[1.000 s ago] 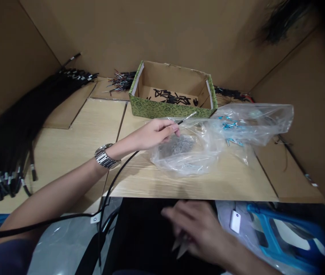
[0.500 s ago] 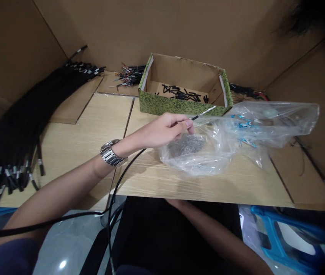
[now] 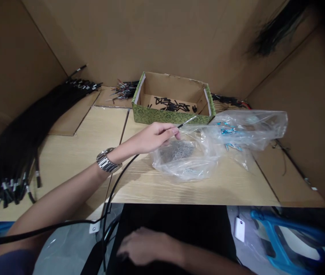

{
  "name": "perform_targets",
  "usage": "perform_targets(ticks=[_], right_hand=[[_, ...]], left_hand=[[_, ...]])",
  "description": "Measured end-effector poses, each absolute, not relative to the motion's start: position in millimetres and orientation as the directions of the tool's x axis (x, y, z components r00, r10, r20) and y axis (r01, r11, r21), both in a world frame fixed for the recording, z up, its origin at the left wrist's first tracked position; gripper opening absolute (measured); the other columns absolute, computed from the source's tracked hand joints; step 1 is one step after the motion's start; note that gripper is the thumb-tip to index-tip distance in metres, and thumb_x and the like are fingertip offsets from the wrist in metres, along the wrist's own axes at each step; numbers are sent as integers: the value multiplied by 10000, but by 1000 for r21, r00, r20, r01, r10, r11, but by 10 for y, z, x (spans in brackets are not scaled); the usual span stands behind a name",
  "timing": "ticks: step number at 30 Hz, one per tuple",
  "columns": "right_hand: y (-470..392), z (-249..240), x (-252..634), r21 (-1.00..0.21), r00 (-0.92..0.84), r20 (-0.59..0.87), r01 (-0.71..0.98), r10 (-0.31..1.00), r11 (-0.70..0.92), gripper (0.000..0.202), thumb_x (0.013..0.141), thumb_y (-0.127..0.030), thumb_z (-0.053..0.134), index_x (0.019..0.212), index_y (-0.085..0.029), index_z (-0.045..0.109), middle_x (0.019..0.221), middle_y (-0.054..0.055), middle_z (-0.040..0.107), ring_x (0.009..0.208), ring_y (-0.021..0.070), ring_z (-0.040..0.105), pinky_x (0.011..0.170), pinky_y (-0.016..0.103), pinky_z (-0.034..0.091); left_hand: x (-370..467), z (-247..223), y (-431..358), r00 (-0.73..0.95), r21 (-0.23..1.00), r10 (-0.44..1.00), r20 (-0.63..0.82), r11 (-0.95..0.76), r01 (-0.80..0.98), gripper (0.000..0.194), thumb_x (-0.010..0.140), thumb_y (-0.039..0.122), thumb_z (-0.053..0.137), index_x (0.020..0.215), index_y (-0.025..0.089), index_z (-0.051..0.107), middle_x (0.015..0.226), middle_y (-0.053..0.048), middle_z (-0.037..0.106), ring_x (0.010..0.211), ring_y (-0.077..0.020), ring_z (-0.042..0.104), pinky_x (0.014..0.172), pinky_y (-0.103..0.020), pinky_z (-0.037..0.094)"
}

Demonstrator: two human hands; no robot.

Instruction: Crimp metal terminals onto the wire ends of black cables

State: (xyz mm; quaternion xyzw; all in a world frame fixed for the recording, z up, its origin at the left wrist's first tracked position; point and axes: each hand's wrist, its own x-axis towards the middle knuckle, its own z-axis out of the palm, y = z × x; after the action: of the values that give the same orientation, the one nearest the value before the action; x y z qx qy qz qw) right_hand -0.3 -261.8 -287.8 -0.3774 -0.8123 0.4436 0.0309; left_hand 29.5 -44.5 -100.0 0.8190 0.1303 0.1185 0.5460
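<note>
My left hand [image 3: 158, 138], with a metal watch on its wrist, is closed on a black cable [image 3: 122, 172] above the table. The cable's stripped, whitish end [image 3: 190, 119] points up and right past my fingers, in front of the green box [image 3: 174, 115]. Below that hand lies a clear plastic bag [image 3: 187, 172] with fine silvery pieces in it. My right hand [image 3: 142, 245] is low over my dark-clothed lap, below the table edge. It is blurred, and its fingers cannot be made out clearly.
Short black pieces lie in the green box. A large bundle of black cables [image 3: 27, 122] covers the table's left side. Another clear bag [image 3: 254, 130] with blue pieces is at the right. Cardboard walls surround the table [image 3: 156, 194]. A blue stool [image 3: 277, 236] stands below right.
My right hand has come out from under the table edge and moved down and left over my lap. The camera view has shifted; my left hand still holds the cable.
</note>
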Motion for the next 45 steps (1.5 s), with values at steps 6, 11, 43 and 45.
perform_targets(ticks=[6,11,43,45], right_hand=[[-3201,-2273,460,-800,-437,-97,569,894,191,506,949,-195,527,1426,-351,469,1257,-18,610,941,118,649,841,196,501],[-2955,-1923,793,-508,-39,218,848,975,148,434,976,-195,498,1407,-240,476,1060,61,617,800,169,627,640,281,499],[-2219,-1207,2186,-451,227,292,890,929,-76,185,924,-141,574,1004,-204,727,920,20,706,838,197,649,730,321,449],[-2219,-1229,2230,-488,252,307,870,918,-76,157,949,-189,571,973,-206,726,930,7,723,841,174,658,732,297,460]], left_hand=[[288,-985,-409,941,916,329,78,-395,62,341,1024,388,425,988,125,639,587,53,375,496,-76,339,480,-199,260],[293,-982,-409,943,906,325,75,-418,71,367,1021,432,419,995,136,633,599,52,382,505,-82,338,491,-205,270],[214,-1170,-550,913,581,401,76,-762,286,346,1053,388,348,1199,241,626,1108,-30,718,989,-214,665,831,-344,445],[216,-1140,-547,911,586,408,61,-753,298,361,1057,386,322,1178,237,628,1032,-36,718,922,-214,662,789,-344,438]])
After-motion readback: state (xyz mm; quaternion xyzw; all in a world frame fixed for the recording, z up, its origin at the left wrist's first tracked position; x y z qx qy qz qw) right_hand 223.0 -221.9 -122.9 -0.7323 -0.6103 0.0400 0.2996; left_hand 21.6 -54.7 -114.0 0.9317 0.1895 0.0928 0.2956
